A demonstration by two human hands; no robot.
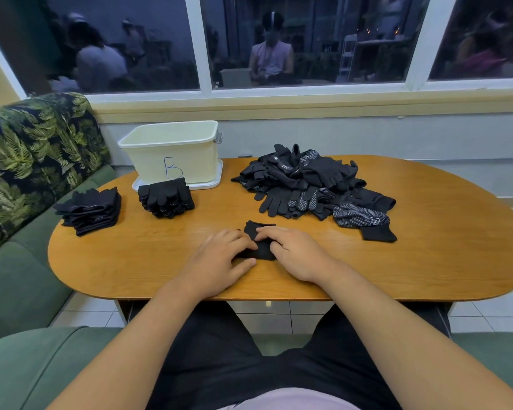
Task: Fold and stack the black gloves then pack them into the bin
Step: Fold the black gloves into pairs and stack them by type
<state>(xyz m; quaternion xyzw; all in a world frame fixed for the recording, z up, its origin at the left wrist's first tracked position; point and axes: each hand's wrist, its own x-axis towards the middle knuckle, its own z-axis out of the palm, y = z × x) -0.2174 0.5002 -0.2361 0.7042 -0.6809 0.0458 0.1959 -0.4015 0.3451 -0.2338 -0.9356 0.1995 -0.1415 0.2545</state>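
Observation:
A black glove (pixel 259 247) lies on the wooden table (pixel 427 261) near its front edge, partly folded. My left hand (pixel 219 261) grips its left side, thumb under the lower edge. My right hand (pixel 290 250) pinches its right side with curled fingers. A loose pile of black gloves (pixel 305 182) sits behind them at centre right. Two stacks of folded gloves stand at the left: one (pixel 91 210) near the table's left end, one (pixel 166 198) in front of the cream bin (pixel 172 152) marked "B".
The bin stands on a white lid (pixel 214 183) at the back left of the table. A green sofa with a leaf-print cushion (pixel 27 161) borders the left side. A window wall runs behind the table. My lap is below the table's front edge.

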